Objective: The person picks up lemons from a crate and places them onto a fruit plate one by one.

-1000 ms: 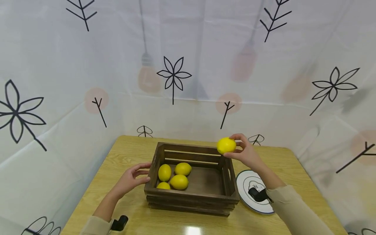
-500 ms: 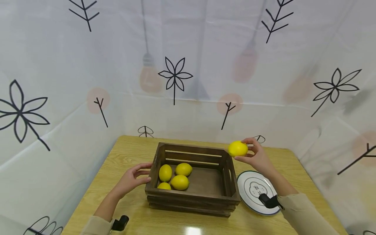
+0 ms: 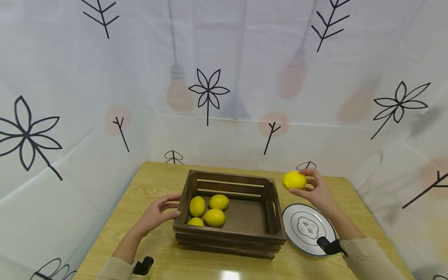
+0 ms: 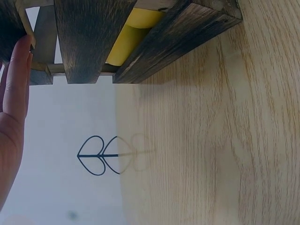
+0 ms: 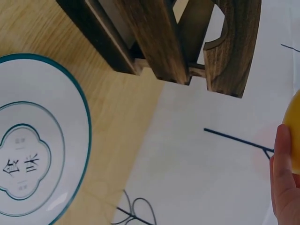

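My right hand (image 3: 317, 191) pinches a yellow lemon (image 3: 294, 181) between thumb and fingertips, in the air beyond the right end of a dark wooden crate (image 3: 231, 240). At the right edge of the right wrist view, part of that lemon (image 5: 294, 119) shows above my fingers. Several other lemons (image 3: 214, 217) lie in the left part of the crate; one is partly hidden behind its front wall. At the crate's left end rests my left hand (image 3: 155, 214), its fingertips right at the slats. The left wrist view shows those fingers straight along the wood.
A white plate (image 3: 295, 233) with a dark green rim lies on the wooden table (image 3: 140, 186), right beside the crate and under my right forearm. A pale patterned cloth (image 3: 224, 144) hangs behind and along both sides.
My right hand has carried the lemon rightward and slightly down, from over the crate's back right corner to outside its right end. My left hand has stayed at the crate.
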`<state>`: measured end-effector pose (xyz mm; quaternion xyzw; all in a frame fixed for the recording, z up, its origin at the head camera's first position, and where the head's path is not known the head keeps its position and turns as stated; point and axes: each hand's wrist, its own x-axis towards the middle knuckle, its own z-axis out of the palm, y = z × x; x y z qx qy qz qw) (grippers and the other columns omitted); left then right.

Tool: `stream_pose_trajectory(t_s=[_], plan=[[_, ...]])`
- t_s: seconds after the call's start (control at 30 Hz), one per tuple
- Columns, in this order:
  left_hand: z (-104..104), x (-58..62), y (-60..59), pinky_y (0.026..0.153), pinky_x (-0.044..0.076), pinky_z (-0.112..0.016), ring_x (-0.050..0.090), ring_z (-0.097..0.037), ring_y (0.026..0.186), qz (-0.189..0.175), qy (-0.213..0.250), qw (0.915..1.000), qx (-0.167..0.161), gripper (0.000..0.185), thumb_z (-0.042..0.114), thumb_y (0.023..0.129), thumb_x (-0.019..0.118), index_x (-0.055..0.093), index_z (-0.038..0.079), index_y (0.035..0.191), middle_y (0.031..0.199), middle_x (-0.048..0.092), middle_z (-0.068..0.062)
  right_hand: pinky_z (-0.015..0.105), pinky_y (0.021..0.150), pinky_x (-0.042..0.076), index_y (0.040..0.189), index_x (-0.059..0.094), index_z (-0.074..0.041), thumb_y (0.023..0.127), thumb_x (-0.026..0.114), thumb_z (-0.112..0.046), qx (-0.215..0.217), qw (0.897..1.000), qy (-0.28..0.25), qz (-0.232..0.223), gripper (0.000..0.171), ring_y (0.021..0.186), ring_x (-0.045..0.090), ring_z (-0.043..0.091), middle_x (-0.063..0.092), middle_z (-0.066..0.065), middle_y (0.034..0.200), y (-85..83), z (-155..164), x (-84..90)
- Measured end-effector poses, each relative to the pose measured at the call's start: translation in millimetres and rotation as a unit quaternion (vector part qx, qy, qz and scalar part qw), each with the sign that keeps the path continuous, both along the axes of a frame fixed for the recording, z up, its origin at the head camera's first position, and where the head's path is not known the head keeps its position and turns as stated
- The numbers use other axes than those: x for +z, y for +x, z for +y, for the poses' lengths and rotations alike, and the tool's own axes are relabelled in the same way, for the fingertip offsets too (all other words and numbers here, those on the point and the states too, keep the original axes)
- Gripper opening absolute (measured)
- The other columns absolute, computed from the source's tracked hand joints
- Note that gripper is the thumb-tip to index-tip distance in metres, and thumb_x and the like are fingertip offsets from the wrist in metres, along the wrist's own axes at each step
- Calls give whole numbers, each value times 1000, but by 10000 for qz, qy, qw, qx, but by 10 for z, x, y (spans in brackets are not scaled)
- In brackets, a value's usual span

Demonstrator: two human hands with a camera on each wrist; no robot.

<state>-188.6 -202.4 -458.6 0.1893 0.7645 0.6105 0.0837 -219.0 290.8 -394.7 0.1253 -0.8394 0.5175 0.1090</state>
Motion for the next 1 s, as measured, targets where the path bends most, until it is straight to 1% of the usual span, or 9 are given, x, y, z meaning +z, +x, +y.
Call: stream_pose_trajectory(t_s=[0.07,0.17,0.4,0.6,0.77,0.9,1.0], plan=[[-3,-3,-3,83,50,-31,46,-40,117,14,2,10000,7,53,17,88,66,46,4,135,137,41,-21,13,76,46,121,43,-7,78,76,-10,-66,10000,42,-19,54,95,48,14,44,-2,120,11,29,-13],[-8,-12,-7,83,50,-32,47,-39,116,30,-3,10000,19,53,17,88,66,46,4,135,137,41,-20,12,75,45,122,43,-6,79,76,-12,-141,9998,100,-40,54,96,47,13,44,-2,119,31,62,-34],[1,-14,4,83,50,-33,49,-34,116,57,-30,9999,104,53,18,88,67,47,4,135,136,43,-18,11,75,44,125,39,0,81,75,-14,-325,9989,317,-94,58,96,46,12,42,8,123,66,132,-79],[4,-16,1,84,50,-33,48,-36,116,72,-25,9999,69,52,17,88,66,47,4,135,137,42,-20,10,74,42,129,38,0,81,74,-18,-505,9972,478,-259,63,100,43,22,39,13,128,92,205,-150],[-1,-22,-3,84,50,-33,49,-34,116,23,-33,10000,82,52,17,88,66,47,5,135,137,42,-18,12,72,43,129,39,-1,80,75,-18,-604,9966,503,-235,63,101,43,25,39,13,127,78,263,-230],[-1,-17,2,84,50,-33,50,-31,116,-60,32,10000,73,52,17,88,67,47,6,135,137,42,-17,18,67,47,127,40,-1,79,76,-17,-693,9958,477,-349,62,102,44,31,38,17,126,78,283,-274],[-4,-12,6,84,50,-33,49,-32,117,-45,69,10000,31,52,16,88,66,47,5,135,138,41,-18,24,64,49,126,40,-2,79,76,-18,-734,9950,480,-486,61,103,44,37,37,20,127,86,288,-296]])
